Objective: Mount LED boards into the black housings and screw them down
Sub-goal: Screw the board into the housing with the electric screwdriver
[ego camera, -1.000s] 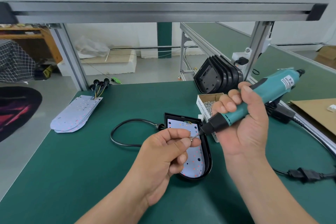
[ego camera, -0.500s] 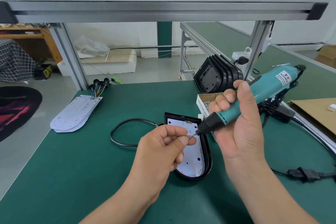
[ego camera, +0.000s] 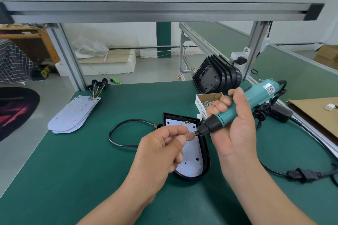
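At left of the green bench (ego camera: 87, 173): stack of pale, thin LED boards (ego camera: 73, 115); light, stiff, fragile, best taken by the edges. Centre: left hand (ego camera: 161, 150), thumb and forefinger pinching what looks like a small screw (ego camera: 190, 136) at the bit tip. Beneath: shallow black plastic housing (ego camera: 206, 153), one white LED board (ego camera: 192, 166) lying flat inside. Right of centre: right hand (ego camera: 236, 128) wrapped round a teal electric screwdriver (ego camera: 237, 107). Behind: open cardboard box (ego camera: 199, 105) of small silver screws (ego camera: 210, 102). Upper right: nested empty black housings (ego camera: 217, 76).
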Tool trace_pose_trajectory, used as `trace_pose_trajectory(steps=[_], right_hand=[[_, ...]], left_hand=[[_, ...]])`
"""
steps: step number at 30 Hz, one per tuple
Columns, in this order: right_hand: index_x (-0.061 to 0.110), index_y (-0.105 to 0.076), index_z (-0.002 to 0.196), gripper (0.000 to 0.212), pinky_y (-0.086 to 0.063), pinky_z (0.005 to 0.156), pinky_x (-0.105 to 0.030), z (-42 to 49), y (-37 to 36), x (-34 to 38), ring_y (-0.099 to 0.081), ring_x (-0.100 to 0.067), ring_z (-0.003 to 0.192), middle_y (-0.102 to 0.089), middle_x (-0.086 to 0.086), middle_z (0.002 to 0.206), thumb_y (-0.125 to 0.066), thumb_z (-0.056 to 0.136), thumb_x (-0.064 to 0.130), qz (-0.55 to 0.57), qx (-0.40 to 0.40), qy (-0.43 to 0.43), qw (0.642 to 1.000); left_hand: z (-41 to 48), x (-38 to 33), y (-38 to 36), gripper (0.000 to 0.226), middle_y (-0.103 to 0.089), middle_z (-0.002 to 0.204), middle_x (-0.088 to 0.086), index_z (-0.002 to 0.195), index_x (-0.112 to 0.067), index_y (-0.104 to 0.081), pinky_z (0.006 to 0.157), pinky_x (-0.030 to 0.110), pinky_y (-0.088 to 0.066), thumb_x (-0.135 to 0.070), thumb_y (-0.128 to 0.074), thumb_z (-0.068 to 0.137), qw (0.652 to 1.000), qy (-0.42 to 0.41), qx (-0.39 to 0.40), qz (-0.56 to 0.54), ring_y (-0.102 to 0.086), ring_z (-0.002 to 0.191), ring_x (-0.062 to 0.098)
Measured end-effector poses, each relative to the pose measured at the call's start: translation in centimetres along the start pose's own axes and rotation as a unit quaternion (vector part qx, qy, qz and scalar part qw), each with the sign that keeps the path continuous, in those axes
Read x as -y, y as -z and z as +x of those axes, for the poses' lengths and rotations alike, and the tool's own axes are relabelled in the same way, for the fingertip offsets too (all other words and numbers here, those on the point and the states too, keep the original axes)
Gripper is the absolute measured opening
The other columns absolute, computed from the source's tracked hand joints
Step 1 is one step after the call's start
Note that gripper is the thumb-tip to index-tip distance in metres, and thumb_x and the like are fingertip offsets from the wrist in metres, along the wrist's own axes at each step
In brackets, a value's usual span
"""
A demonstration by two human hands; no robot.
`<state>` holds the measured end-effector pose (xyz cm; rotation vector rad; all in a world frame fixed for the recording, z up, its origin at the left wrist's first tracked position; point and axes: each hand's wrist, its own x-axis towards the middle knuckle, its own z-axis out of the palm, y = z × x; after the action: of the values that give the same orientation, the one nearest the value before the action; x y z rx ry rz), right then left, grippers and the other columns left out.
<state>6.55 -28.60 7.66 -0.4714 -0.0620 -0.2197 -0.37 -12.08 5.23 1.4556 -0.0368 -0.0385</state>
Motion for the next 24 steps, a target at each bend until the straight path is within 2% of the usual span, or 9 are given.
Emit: trace_pose_trajectory(steps=[3,6,9,12,14,16,18,21,24], right_hand=[[0.017,-0.062,0.091,0.015,-0.045,0.06,-0.022,0.1,0.2,0.1,-0.047,-0.009,0.06,-0.049,0.004,0.076,-0.063,0.104,0.023,-0.006,-0.002,0.0,1.0],[0.019,-0.061,0.089,0.013,-0.045,0.058,-0.022,0.3,0.5,0.2,-0.047,-0.009,0.058,-0.05,0.005,0.073,-0.066,0.102,0.021,-0.031,-0.012,-0.004,0.999],[0.019,-0.058,0.091,0.012,-0.043,0.055,-0.023,0.7,1.1,-0.1,-0.046,-0.01,0.055,-0.049,0.004,0.071,-0.066,0.1,0.018,-0.059,-0.018,-0.018,0.998],[0.02,-0.056,0.093,0.011,-0.042,0.053,-0.024,1.0,1.8,-0.4,-0.043,-0.012,0.052,-0.048,0.003,0.069,-0.065,0.099,0.016,-0.097,-0.018,-0.034,0.995],[0.02,-0.057,0.093,0.01,-0.041,0.051,-0.025,1.2,2.2,-0.7,-0.043,-0.012,0.05,-0.047,0.002,0.067,-0.063,0.098,0.014,-0.117,-0.01,-0.039,0.992],[0.02,-0.057,0.093,0.01,-0.041,0.05,-0.024,1.2,2.4,-1.0,-0.043,-0.012,0.049,-0.046,0.002,0.066,-0.061,0.097,0.012,-0.132,0.002,-0.047,0.99],[0.022,-0.058,0.092,0.011,-0.04,0.049,-0.024,1.1,2.6,-1.3,-0.043,-0.011,0.049,-0.046,0.003,0.065,-0.061,0.097,0.013,-0.14,0.015,-0.058,0.988],[0.021,-0.059,0.091,0.008,-0.038,0.049,-0.024,0.8,2.4,-1.7,-0.042,-0.012,0.05,-0.045,0.002,0.065,-0.065,0.091,0.016,-0.149,0.044,-0.07,0.985],[0.02,-0.057,0.092,0.01,-0.038,0.049,-0.025,0.4,2.1,-1.8,-0.042,-0.012,0.05,-0.044,0.002,0.066,-0.067,0.089,0.018,-0.157,0.075,-0.075,0.982]], left_hand=[[0.6,0.1,0.5,0.037,-0.081,0.098,0.0,0.096,-0.038,-0.078,0.048,0.019,-0.039,-0.01,-0.057,0.108,0.999,-0.028,-0.034,0.011,-0.047,0.054,0.01],[2.2,0.6,1.9,0.034,-0.072,0.076,-0.008,0.092,-0.039,-0.076,0.049,0.02,-0.036,-0.015,-0.057,0.107,0.992,-0.035,-0.111,0.056,-0.04,0.052,0.01],[3.5,1.4,3.2,0.012,-0.053,0.061,-0.016,0.091,-0.038,-0.072,0.056,0.029,-0.036,-0.041,-0.062,0.097,0.981,-0.003,-0.147,0.126,-0.039,0.052,0.007],[3.9,2.2,3.7,0.048,-0.056,0.064,-0.021,0.104,-0.038,-0.065,0.063,0.031,-0.044,-0.075,-0.064,0.075,0.97,0.042,-0.132,0.199,-0.049,0.055,-0.001],[4.0,2.5,3.7,0.068,-0.052,0.063,-0.016,0.116,-0.038,-0.057,0.061,0.03,-0.043,-0.083,-0.066,0.066,0.961,0.063,-0.094,0.253,-0.051,0.057,0.0],[4.1,2.6,3.8,0.071,-0.045,0.055,-0.015,0.121,-0.037,-0.055,0.055,0.027,-0.038,-0.079,-0.066,0.065,0.952,0.073,-0.06,0.292,-0.046,0.052,0.004],[4.4,2.6,4.0,0.057,-0.043,0.051,-0.015,0.114,-0.034,-0.06,0.048,0.024,-0.034,-0.068,-0.066,0.069,0.944,0.07,-0.04,0.32,-0.041,0.048,0.006],[4.6,2.8,4.2,0.038,-0.038,0.052,-0.013,0.099,-0.017,-0.066,0.05,0.029,-0.03,-0.046,-0.063,0.074,0.93,0.056,-0.027,0.362,-0.033,0.049,0.013],[4.6,2.9,4.2,0.032,-0.037,0.051,-0.013,0.092,-0.011,-0.063,0.05,0.029,-0.027,-0.039,-0.063,0.076,0.925,0.054,-0.032,0.375,-0.03,0.048,0.014]])
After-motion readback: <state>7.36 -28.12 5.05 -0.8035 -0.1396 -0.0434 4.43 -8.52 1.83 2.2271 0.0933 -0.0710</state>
